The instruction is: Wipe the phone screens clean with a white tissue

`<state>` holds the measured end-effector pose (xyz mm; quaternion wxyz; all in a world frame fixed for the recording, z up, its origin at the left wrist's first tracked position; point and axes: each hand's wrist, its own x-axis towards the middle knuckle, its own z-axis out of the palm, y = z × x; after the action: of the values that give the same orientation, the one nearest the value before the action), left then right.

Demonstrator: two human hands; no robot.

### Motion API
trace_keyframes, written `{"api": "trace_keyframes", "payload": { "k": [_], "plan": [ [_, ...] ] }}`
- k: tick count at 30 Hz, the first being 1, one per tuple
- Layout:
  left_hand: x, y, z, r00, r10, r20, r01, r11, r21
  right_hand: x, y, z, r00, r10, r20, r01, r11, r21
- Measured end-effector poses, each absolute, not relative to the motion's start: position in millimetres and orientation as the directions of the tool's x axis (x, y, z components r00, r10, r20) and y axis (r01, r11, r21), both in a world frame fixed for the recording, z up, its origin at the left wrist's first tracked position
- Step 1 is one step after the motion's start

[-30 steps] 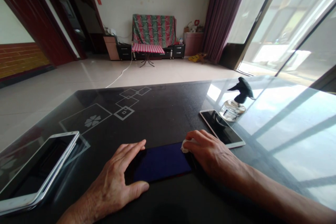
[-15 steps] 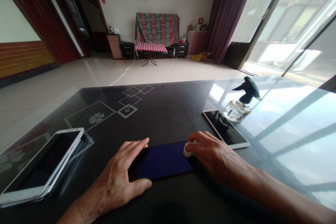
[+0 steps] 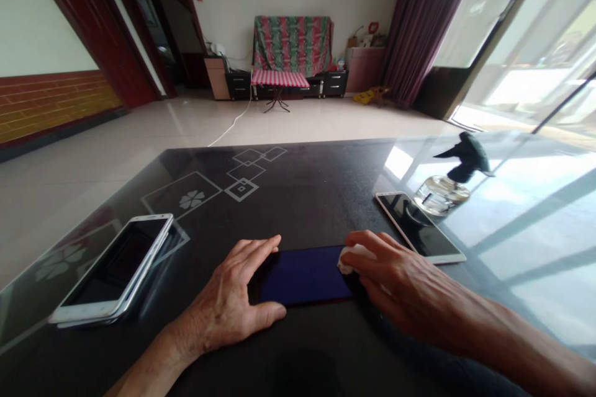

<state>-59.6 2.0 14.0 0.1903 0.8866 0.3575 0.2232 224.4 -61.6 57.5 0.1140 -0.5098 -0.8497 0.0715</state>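
A dark phone with a bluish-purple screen [image 3: 305, 276] lies flat on the glossy black table [image 3: 298, 192] in front of me. My left hand [image 3: 235, 294] braces its left end, fingers along the far edge and thumb at the near edge. At the right end, my right hand [image 3: 388, 267] pinches a crumpled white tissue [image 3: 347, 258] and presses it on the screen. Just beyond that hand rests a white-framed phone [image 3: 421, 229]. A clear spray bottle [image 3: 442, 193] with a black trigger head stands behind it.
At the left lie stacked white phones [image 3: 116, 270]. Across the tiled floor [image 3: 186, 118] are a small folding table with a striped top [image 3: 279, 79], a cloth-draped object [image 3: 293, 43] and low black cabinets [image 3: 334, 84]. A purple curtain [image 3: 431, 25] hangs beside glass doors.
The view has shifted, so everything appears farther right. Both hands keep their places on the phone, and the tissue stays at its right end.
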Motion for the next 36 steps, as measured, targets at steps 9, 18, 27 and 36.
{"api": "trace_keyframes", "payload": {
  "k": [9, 18, 27, 36],
  "plan": [
    [-56.4, 1.6, 17.7, 0.638, 0.722, 0.267, 0.54, -0.667, 0.513, 219.5, -65.9, 55.1, -0.537, 0.827, 0.167, 0.794, 0.562, -0.231],
    [-57.2, 2.5, 15.1, 0.644, 0.711, 0.282, 0.525, -0.679, 0.514, 223.7, -43.6, 28.8, -0.422, 0.83, 0.364, 0.839, 0.51, -0.192],
    [-56.4, 2.3, 17.2, 0.651, 0.711, 0.266, 0.526, -0.675, 0.517, 206.1, -63.6, 55.7, -0.485, 0.856, 0.179, 0.808, 0.517, -0.281],
    [-56.7, 3.0, 16.1, 0.648, 0.709, 0.278, 0.499, -0.671, 0.548, 206.9, -69.1, 47.4, -0.482, 0.839, 0.252, 0.796, 0.54, -0.273]
  ]
}}
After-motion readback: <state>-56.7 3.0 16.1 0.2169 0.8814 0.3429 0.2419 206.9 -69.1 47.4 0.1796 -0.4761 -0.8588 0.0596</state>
